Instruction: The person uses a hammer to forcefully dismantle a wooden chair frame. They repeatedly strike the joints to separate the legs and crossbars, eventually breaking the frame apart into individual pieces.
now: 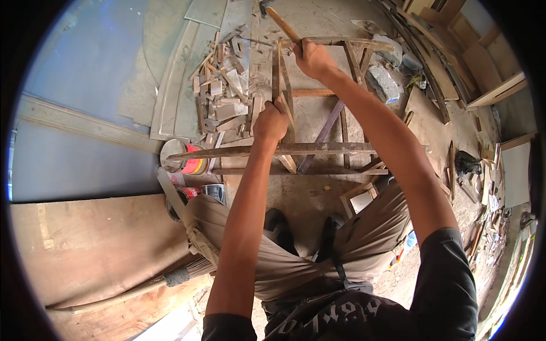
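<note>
Holding a wooden stick (283, 25) in the right hand (314, 58); with the left hand (270, 121), apparently gripping the wooden frame (341, 148) just beyond the shoes (278, 228). Looks largely joined already; cannot tell the work left.

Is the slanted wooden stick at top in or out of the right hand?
In: the right hand curls around the slanted wooden stick.

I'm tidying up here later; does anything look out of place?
Yes, the wood offcuts left of the wooden frame: they lie in a jumbled heap, pointing every which way rather than stacked.
</note>
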Tool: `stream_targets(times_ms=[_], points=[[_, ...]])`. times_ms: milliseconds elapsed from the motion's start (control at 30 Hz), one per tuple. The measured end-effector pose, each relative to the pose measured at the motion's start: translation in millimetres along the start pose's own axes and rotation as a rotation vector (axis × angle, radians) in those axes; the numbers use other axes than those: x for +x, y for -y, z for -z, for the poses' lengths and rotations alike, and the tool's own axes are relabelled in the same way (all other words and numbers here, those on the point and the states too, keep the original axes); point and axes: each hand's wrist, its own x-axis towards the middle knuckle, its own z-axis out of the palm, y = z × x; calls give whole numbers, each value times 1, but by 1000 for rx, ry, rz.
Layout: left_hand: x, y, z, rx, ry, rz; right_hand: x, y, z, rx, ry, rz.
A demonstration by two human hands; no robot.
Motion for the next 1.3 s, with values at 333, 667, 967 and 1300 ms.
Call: stream_targets(times_ms=[333, 667, 967, 1300], points=[[-2, 8, 2, 1, -19, 13, 25, -2, -11, 14, 182, -53], [-3, -5, 4, -14, -3, 0, 37, -18, 22, 0, 190, -61], [-7, -8, 3, -75, 42, 28, 4, -107, 125, -281, -213, 15], [-1, 2, -4, -89, 49, 17, -27, -181, 126, -314, -104, -275]])
